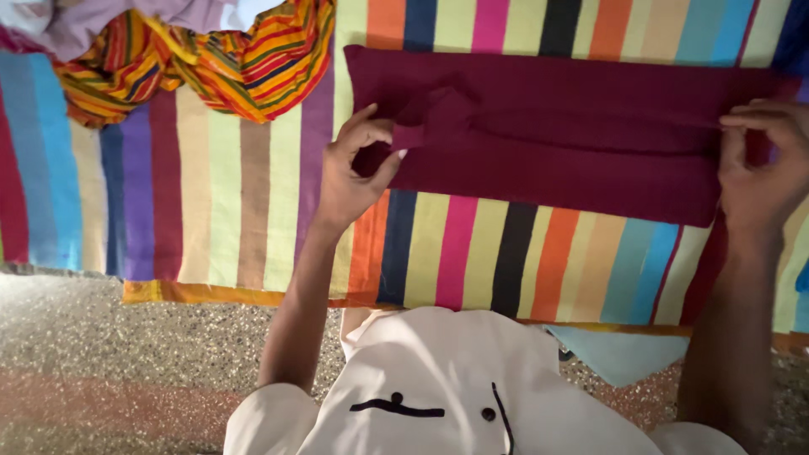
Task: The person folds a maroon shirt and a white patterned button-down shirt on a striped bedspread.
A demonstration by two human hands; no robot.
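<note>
Two hands are working one piece of cloth here. The person is kneeling or sitting at the edge of a striped mat [211, 211] and holding a maroon cloth [556, 126] that is lying flat across it, long axis running left to right. The left hand [354, 173] is pinching the cloth's left end, thumb and fingers closed on a small bunched-up bit of fabric. The right hand [763, 168] is gripping the right end, fingers curled over the top edge, though that side is running close to the frame border so it's hard to say exactly how much fabric it's got. So the cloth is stretching between the two grips, each hand sitting at its own end, neither one nearer the middle.

The cloth itself is looking like it's folded into a long band, plain deep maroon, with a soft crease running along its length and a little pucker near the left hand. A crumpled orange-and-yellow striped fabric [202, 63] is lying well off to the upper left, not touching it.
</note>
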